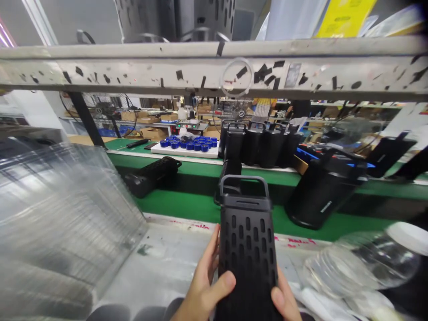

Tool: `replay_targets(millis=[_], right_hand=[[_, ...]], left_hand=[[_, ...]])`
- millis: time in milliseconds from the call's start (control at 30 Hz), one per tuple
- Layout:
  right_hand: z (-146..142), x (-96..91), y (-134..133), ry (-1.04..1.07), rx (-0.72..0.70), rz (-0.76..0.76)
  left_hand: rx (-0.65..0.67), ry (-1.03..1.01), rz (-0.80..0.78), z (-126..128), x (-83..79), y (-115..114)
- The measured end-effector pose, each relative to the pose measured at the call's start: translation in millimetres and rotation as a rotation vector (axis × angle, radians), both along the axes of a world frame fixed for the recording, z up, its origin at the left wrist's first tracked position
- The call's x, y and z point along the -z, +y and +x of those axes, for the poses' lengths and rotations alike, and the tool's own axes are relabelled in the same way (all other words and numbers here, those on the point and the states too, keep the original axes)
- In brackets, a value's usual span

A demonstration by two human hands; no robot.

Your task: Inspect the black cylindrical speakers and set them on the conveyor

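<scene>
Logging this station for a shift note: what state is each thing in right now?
Slotted black casing: gripped by both hands, handle end away from the person.
Left hand: on the casing's left side.
Right hand: on its right side.
Black speaker: lying on the green belt.
Black speaker with handle: standing tilted on the belt.

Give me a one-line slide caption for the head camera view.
Both hands, left hand and right hand, hold a black slotted speaker case above the workbench, beside a green conveyor belt.

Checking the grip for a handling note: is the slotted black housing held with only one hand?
No: the left hand wraps one side of the slotted black housing and the right hand presses the other.
</scene>
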State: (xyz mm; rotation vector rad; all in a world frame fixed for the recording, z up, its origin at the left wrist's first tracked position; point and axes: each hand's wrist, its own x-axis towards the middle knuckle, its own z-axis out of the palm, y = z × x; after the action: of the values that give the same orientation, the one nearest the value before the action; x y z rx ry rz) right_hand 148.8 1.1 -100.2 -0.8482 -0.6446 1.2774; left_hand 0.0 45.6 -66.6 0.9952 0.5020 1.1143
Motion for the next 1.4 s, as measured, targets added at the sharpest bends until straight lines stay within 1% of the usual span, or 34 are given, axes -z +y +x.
replay_targets(millis=[67, 167, 300, 400, 467, 567, 667, 800, 867, 967, 1000, 1067, 1100, 1133, 1233, 1300, 1333, 1400], right_hand=[[6, -0.8, 0, -0.016, 0.025, -0.03], [12, -3.5, 2, -0.031, 0.053, -0.063], [13, -10.0, 4, -0.055, 0.061, -0.056], [11, -11.4, 2, -0.056, 0.069, -0.027], [9, -9.1, -3, -0.043, 0.068, -0.027], [3, -2.0, -13, 0.028, 0.037, -0.017], [-4, 5.9, -19, 0.123, 0.012, 0.006], [-5, 15.0, -18, 0.094, 0.044, 0.043], [1, 19.2, -14, 0.002, 0.023, 0.061], [20, 21.9, -4, -0.328, -0.041, 0.09], [26, 20.7, 0, -0.436, -0.048, 0.09], [38, 13.8, 5, -0.544, -0.046, 0.069], [42, 8.3, 5, -0.564, -0.062, 0.053], [45, 1.7, 5, -0.582, -0.111, 0.044], [48, -18.4, -4, -0.595, -0.369, 0.048], [47, -26.7, -11, -0.595, -0.505, 0.063], [46, -28.8, -14, -0.594, -0.539, 0.062], [42, -30.3, -19, -0.596, -0.533, 0.055]], left_hand=[[0.005, -0.025, -0.045, 4, 5.0, -1], [0.073, -0.06, -0.102, 10, 9.0, -3], [0.107, -0.06, -0.068, 13, 10.8, -7], [0.106, -0.063, -0.014, 12, 12.3, -11], [0.114, -0.098, 0.026, 13, 13.7, -14], [0.15, -0.174, 0.07, 16, 17.4, -20], [0.121, -0.241, 0.122, 20, 21.9, -23], [0.093, -0.217, 0.164, 21, 23.0, -22], [0.11, -0.184, 0.178, 18, 20.6, -21], [0.125, -0.085, 0.184, 12, 14.4, -16], [0.111, -0.034, 0.184, 10, 11.8, -14], [0.058, 0.055, 0.176, 7, 7.1, -8], [0.033, 0.078, 0.158, 6, 5.3, -5], [0.013, 0.089, 0.135, 5, 4.0, -2], [-0.034, 0.09, 0.051, 5, 3.3, 5], [-0.051, 0.091, 0.005, 5, 4.3, 6], [-0.056, 0.089, -0.011, 5, 4.8, 6], [-0.058, 0.079, -0.021, 6, 5.2, 4]])
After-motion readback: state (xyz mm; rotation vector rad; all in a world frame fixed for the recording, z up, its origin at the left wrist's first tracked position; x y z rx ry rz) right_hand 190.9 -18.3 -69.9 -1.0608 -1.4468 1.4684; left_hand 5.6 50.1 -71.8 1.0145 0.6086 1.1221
